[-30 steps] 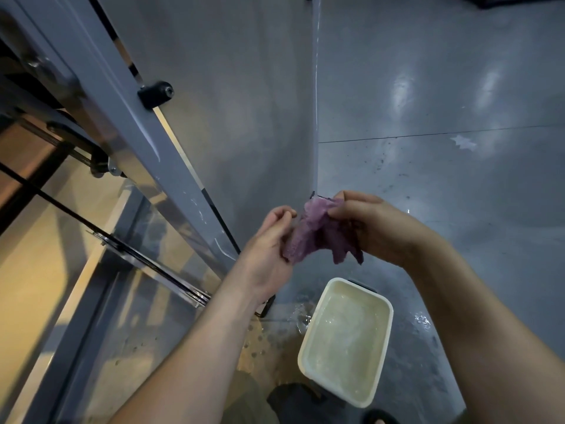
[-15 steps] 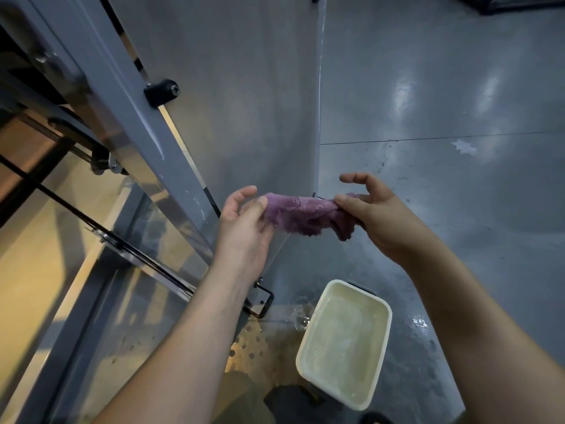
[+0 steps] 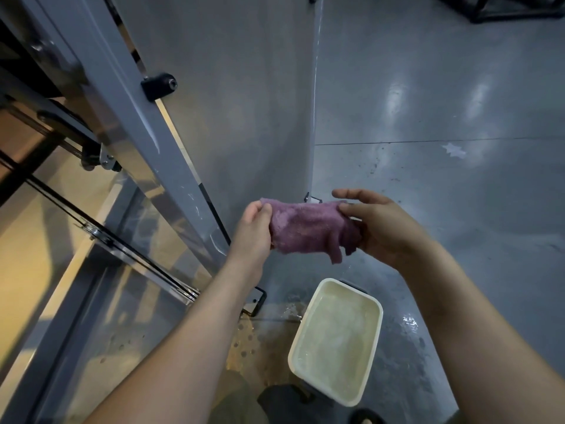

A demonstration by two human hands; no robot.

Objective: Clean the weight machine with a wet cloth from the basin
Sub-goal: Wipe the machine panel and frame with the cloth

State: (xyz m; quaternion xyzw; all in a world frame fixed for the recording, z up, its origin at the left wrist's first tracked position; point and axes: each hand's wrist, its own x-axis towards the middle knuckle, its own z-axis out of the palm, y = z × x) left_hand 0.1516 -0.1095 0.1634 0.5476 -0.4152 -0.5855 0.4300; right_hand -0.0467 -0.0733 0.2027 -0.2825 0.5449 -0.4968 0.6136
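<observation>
My left hand [image 3: 253, 231] and right hand [image 3: 385, 231] each pinch 1 end of the purple cloth [image 3: 308, 231], now stretched out between them where 1 second ago it sat bunched in a wad. It hangs in the air above the basin [image 3: 301, 328] of cloudy water on the wet floor [image 3: 458, 209]. I judge the cloth ready for wiping the weight machine's grey upright [image 3: 128, 96] beyond.
</observation>
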